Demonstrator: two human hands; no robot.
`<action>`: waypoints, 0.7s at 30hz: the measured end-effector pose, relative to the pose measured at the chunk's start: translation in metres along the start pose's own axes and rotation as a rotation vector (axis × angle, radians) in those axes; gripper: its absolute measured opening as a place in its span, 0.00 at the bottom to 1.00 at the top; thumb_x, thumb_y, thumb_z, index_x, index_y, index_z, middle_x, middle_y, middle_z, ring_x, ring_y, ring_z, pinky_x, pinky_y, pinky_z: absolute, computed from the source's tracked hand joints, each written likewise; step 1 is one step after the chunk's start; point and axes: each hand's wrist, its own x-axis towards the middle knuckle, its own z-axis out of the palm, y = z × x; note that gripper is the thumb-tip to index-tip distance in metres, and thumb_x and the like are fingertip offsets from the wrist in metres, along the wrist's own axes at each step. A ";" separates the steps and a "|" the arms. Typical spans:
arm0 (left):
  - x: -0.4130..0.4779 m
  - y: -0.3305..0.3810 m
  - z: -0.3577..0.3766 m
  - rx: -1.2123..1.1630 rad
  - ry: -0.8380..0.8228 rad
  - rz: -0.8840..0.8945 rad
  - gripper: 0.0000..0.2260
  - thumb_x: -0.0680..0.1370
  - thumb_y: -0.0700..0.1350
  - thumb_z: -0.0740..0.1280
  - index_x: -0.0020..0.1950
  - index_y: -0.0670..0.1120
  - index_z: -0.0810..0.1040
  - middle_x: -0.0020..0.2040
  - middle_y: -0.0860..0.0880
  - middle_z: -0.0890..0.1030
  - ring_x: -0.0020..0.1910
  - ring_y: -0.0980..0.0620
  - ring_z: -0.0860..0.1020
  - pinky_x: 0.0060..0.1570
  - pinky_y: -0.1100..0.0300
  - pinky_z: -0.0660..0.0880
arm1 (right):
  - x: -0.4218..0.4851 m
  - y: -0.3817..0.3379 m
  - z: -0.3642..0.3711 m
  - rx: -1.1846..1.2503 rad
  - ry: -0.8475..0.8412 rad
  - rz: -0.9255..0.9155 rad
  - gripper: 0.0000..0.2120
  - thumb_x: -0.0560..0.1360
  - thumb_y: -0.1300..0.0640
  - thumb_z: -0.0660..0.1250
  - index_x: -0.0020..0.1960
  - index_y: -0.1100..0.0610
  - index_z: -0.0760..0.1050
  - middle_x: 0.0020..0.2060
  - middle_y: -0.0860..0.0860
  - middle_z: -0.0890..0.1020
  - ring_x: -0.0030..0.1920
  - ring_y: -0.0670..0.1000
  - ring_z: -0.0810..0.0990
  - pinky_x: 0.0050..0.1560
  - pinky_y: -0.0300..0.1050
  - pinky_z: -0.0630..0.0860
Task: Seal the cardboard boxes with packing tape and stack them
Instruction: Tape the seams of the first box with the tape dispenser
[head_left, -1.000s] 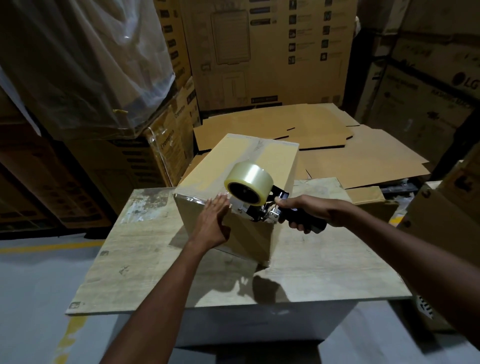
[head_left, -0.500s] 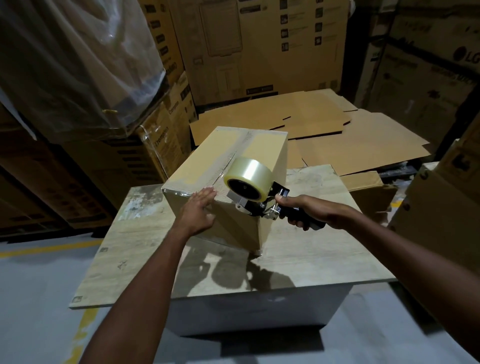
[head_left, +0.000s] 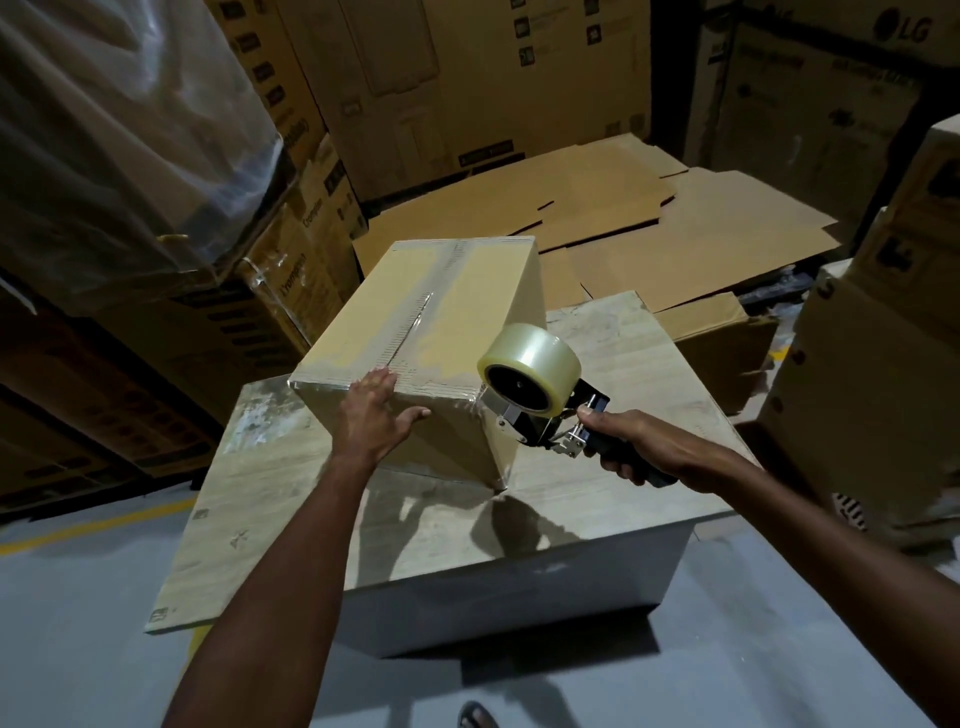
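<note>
Box (head_left: 431, 332) sits mid-frame on table (head_left: 291, 525), tilted on an edge w/ left hand (head_left: 376, 415) flat, fingers straight on its near top edge, right hand (head_left: 631, 447) wrapped round tape gun (head_left: 540, 395) handle; prob light, stiff, slick where taped—take by corners.

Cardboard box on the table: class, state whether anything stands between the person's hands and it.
Nothing visible does. The left hand rests flat over the cardboard box's near top edge, and the tape dispenser gripped by the right hand sits against its near right corner.
</note>
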 end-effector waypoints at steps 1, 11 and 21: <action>0.000 0.002 0.001 0.018 0.010 0.000 0.36 0.71 0.64 0.76 0.70 0.41 0.78 0.72 0.41 0.76 0.72 0.42 0.73 0.72 0.44 0.69 | -0.001 0.007 0.000 0.017 0.004 0.010 0.37 0.74 0.23 0.61 0.51 0.58 0.79 0.35 0.51 0.74 0.31 0.49 0.67 0.30 0.44 0.60; 0.007 0.053 0.002 0.127 0.038 -0.087 0.34 0.73 0.67 0.72 0.69 0.43 0.79 0.70 0.43 0.78 0.67 0.40 0.76 0.65 0.47 0.72 | 0.022 0.022 -0.003 0.165 0.017 0.043 0.36 0.75 0.24 0.58 0.49 0.59 0.76 0.36 0.51 0.76 0.32 0.49 0.70 0.35 0.46 0.64; 0.030 0.063 0.011 0.211 0.031 -0.144 0.37 0.72 0.71 0.69 0.69 0.44 0.79 0.68 0.44 0.80 0.65 0.42 0.78 0.62 0.50 0.74 | 0.056 0.015 0.009 0.556 0.004 0.128 0.36 0.78 0.26 0.55 0.44 0.60 0.74 0.32 0.52 0.73 0.28 0.50 0.68 0.30 0.44 0.67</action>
